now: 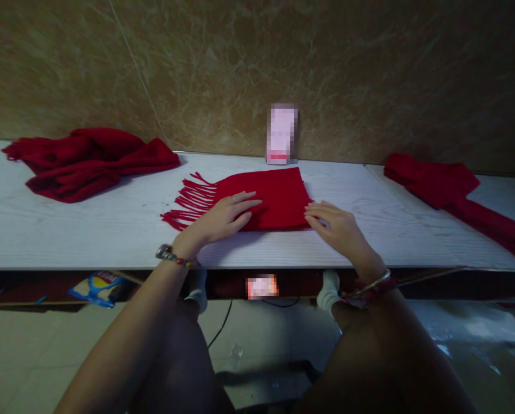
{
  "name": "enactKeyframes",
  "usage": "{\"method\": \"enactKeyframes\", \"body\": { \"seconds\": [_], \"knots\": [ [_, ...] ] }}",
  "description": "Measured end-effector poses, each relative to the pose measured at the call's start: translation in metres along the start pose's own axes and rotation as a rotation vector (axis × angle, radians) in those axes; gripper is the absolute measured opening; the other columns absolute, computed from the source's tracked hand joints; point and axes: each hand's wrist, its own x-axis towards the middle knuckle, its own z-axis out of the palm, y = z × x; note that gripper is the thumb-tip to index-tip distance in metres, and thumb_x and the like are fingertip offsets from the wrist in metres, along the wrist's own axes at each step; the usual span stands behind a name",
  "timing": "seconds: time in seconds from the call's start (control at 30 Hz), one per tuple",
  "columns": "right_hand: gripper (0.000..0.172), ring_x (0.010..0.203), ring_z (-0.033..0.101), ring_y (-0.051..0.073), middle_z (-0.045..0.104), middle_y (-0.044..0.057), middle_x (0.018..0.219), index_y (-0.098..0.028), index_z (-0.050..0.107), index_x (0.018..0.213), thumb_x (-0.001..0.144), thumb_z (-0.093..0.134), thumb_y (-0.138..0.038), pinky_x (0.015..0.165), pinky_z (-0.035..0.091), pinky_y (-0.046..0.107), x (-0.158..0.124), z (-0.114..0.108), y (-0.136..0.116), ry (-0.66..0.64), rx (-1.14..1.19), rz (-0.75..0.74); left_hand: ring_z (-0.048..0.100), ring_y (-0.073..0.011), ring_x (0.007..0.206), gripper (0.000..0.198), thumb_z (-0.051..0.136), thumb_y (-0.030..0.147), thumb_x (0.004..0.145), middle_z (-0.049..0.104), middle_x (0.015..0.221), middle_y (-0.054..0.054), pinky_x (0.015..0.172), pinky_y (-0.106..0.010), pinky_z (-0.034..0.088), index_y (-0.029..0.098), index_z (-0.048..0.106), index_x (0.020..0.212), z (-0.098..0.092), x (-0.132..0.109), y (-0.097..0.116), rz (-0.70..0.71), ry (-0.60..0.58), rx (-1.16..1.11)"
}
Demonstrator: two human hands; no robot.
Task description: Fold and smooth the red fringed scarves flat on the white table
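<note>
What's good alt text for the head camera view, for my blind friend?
A left hand lies on a flat, fringed red scarf on a white table; the right hand is at its fringeless end. Red cloths lie either side.

Marbled wall (pixel 348 69) and tiled floor (pixel 20 345) show an indoor room; type unclear

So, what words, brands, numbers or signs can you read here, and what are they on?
I can read none for certain.
Blue packet: marks on its red patch, too small and blurred to read.
Pink slab: pixelated, unreadable.
Orange-edged item: pixelated, unreadable.
Folded scarf: no text visible.
</note>
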Motion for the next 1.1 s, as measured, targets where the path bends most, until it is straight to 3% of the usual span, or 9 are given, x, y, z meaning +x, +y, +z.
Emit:
{"method": "enactKeyframes", "body": {
  "seconds": [0.13,0.27,0.4,0.53,0.73,0.87,0.97,1.1],
  "knots": [
    [0.029,0.106,0.063,0.024,0.069,0.009,0.112,-0.019,0.067,0.106,0.085,0.048,-0.022,0.097,0.046,0.045,0.031,0.001,0.003,0.041,-0.041,0.125,0.033,-0.0245,0.135,0.046,0.029,0.030,0.096,0.033,0.149,-0.013,0.110,-0.044,0.028,0.012,0.045,0.135,0.008,0.048,0.004,-0.199,0.179,0.049],
    [0.041,0.128,0.044,0.030,0.052,0.015,0.136,-0.017,0.056,0.125,0.086,0.048,-0.027,0.102,0.037,0.056,0.072,0.025,0.005,-0.110,-0.136,0.149,0.021,-0.0313,0.139,0.048,0.030,0.033,0.096,0.026,0.152,-0.014,0.108,-0.055,0.026,0.015,0.038,0.139,0.017,0.082,-0.002,-0.361,0.088,0.087],
    [0.043,0.133,0.036,0.033,0.045,0.012,0.143,-0.022,0.052,0.129,0.089,0.046,-0.034,0.102,0.031,0.063,0.091,0.057,0.016,-0.186,-0.170,0.187,0.022,-0.0286,0.140,0.049,0.028,0.036,0.096,0.029,0.151,-0.011,0.110,-0.052,0.023,0.018,0.035,0.142,0.029,0.087,-0.010,-0.386,0.068,0.098],
    [0.043,0.133,0.036,0.031,0.044,0.012,0.144,-0.023,0.050,0.131,0.092,0.037,-0.035,0.104,0.031,0.060,0.083,0.077,0.042,-0.188,-0.113,0.282,0.021,-0.0292,0.140,0.051,0.028,0.040,0.096,0.027,0.152,-0.009,0.111,-0.050,0.022,0.022,0.035,0.142,0.034,0.082,-0.012,-0.411,0.086,0.088],
    [0.047,0.134,0.035,0.028,0.045,0.014,0.142,-0.017,0.046,0.135,0.092,0.035,-0.030,0.106,0.031,0.056,0.065,0.080,0.067,-0.162,-0.060,0.333,0.020,-0.0326,0.140,0.054,0.031,0.045,0.094,0.027,0.152,-0.011,0.110,-0.053,0.022,0.022,0.035,0.143,0.032,0.081,-0.009,-0.509,0.123,0.027],
    [0.049,0.132,0.039,0.031,0.048,0.019,0.138,-0.009,0.045,0.135,0.090,0.032,-0.024,0.104,0.033,0.057,0.056,0.074,0.060,-0.089,-0.065,0.380,0.022,-0.0331,0.139,0.054,0.031,0.044,0.093,0.028,0.152,-0.011,0.109,-0.053,0.024,0.021,0.035,0.143,0.032,0.079,-0.011,-0.553,0.156,-0.014],
    [0.051,0.135,0.034,0.029,0.043,0.016,0.143,-0.012,0.042,0.138,0.090,0.035,-0.025,0.108,0.031,0.054,0.049,0.063,0.047,-0.013,-0.056,0.304,0.022,-0.0336,0.139,0.055,0.030,0.044,0.094,0.027,0.152,-0.012,0.109,-0.052,0.025,0.020,0.034,0.143,0.032,0.079,-0.014,-0.550,0.139,-0.016],
    [0.051,0.139,0.024,0.024,0.037,0.007,0.149,-0.021,0.039,0.141,0.091,0.037,-0.033,0.112,0.026,0.049,0.045,0.053,0.030,-0.126,-0.003,0.149,0.021,-0.0319,0.140,0.057,0.029,0.046,0.094,0.024,0.153,-0.010,0.110,-0.048,0.024,0.022,0.030,0.145,0.032,0.082,-0.016,-0.553,0.089,0.011]
  ]
}}
